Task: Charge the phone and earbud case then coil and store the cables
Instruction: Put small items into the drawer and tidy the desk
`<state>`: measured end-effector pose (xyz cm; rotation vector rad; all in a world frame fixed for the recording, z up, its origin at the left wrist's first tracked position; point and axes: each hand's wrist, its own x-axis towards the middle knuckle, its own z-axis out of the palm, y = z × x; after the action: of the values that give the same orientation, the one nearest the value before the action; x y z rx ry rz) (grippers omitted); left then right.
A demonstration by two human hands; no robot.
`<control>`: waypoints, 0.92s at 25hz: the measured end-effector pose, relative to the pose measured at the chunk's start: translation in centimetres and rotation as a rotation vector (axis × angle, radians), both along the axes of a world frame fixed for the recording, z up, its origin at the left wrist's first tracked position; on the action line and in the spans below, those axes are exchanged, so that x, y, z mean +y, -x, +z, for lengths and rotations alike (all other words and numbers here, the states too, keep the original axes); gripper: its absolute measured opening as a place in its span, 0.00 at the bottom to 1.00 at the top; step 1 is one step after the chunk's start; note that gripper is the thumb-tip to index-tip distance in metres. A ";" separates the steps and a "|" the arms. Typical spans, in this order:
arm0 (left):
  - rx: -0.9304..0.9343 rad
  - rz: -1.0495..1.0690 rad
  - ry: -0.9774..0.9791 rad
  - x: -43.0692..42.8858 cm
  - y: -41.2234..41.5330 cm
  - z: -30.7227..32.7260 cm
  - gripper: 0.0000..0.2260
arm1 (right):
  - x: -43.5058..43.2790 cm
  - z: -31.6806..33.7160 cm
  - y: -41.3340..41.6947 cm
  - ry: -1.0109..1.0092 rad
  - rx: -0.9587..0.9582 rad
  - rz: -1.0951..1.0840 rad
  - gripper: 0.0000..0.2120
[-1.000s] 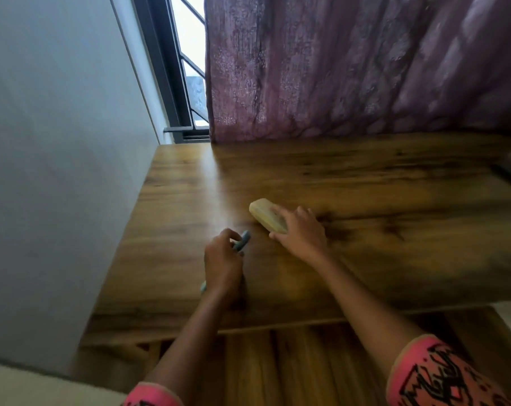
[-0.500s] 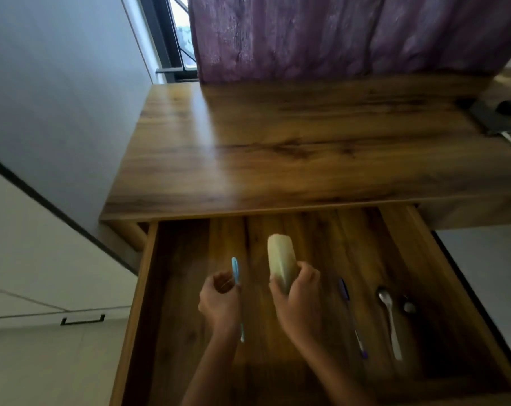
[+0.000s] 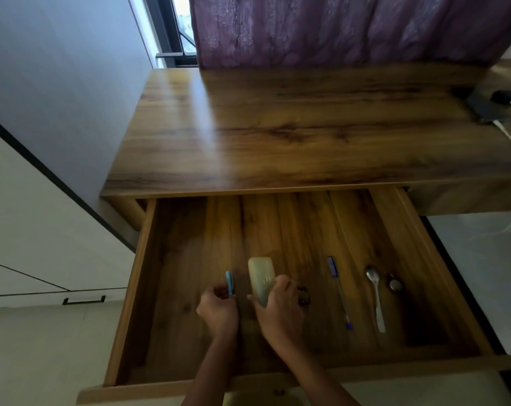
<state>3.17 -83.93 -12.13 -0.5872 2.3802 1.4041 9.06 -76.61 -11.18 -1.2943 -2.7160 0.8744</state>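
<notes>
Where hands grip, smooth rounded case.

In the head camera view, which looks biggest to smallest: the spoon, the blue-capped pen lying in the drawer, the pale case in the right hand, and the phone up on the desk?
1. pen, longest.
2. spoon, nearly as long.
3. pale case, shorter but bulkier; the right hand hides part.
4. phone, looks smallest, but it lies farther away at the frame's edge, so this is unsure.
</notes>
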 end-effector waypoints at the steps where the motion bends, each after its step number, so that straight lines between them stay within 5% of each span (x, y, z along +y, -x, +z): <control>1: 0.016 -0.013 0.016 -0.1 0.0 0.0 0.12 | -0.3 -0.1 0.1 -0.003 -0.009 0.003 0.29; 15: 0.119 -0.116 0.123 -0.6 0.1 -0.1 0.17 | -0.6 -0.3 0.7 -0.094 -0.009 0.008 0.35; 23: 0.480 -0.459 0.302 -2.6 -4.5 2.7 0.16 | -0.8 1.1 -3.6 -0.338 0.302 0.016 0.20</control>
<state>7.70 -86.57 -9.45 0.2675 2.8727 1.0734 12.62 -77.37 -10.07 -0.9868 -2.4977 0.5275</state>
